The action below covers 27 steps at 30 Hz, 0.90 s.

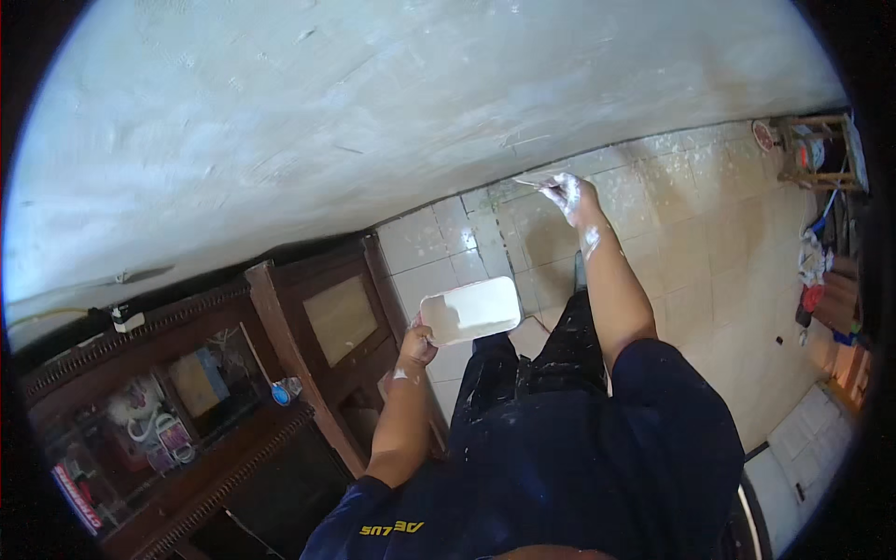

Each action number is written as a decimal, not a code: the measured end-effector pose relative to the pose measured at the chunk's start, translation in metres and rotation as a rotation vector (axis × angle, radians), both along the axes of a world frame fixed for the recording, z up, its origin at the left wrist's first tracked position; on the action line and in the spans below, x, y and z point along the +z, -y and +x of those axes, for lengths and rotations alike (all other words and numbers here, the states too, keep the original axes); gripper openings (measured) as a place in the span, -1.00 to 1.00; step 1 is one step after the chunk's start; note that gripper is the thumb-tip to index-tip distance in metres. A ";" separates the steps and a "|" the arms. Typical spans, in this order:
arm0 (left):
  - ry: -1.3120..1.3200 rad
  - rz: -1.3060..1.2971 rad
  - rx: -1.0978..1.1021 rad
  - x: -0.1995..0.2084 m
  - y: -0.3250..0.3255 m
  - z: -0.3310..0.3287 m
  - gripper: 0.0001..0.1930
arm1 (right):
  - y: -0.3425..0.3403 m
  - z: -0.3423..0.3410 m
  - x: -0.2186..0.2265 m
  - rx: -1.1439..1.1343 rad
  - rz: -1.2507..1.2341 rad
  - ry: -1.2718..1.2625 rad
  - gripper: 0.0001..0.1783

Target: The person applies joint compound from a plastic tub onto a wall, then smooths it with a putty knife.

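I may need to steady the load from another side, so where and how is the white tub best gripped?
Probably pinch the white tub by the rim at its right end, coming from the right. The left hand holds the left end, while the right end is free. It is open-topped with white material inside, so keep fingers outside and thumb barely over the edge.

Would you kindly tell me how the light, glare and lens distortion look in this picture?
Head view: the fisheye darkens the corners into a round black rim; a bright glare spot shows on the floor near the wall; the cabinet at lower left is dim; the tub shows bright white; the tool in the right hand is too small to read clearly.
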<state>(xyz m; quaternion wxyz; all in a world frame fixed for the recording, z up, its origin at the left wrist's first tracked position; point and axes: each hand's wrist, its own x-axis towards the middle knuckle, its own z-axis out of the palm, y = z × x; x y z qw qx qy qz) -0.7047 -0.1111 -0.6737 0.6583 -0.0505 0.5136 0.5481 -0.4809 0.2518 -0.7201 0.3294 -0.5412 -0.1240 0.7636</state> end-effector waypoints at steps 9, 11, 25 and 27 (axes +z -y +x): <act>-0.104 -0.129 -0.106 0.014 -0.015 0.003 -0.27 | -0.082 -0.035 0.072 -0.049 0.088 0.015 -0.85; -0.054 -0.101 -0.065 0.008 -0.014 -0.001 -0.28 | -0.053 -0.026 0.069 -0.095 0.174 -0.008 -0.87; -0.086 -0.094 -0.175 0.039 -0.063 0.027 -0.24 | -0.071 -0.025 -0.007 -0.160 0.017 -0.072 -0.92; -0.088 -0.093 -0.185 0.031 -0.053 0.019 -0.26 | -0.079 -0.022 0.044 -0.156 0.145 -0.061 -0.92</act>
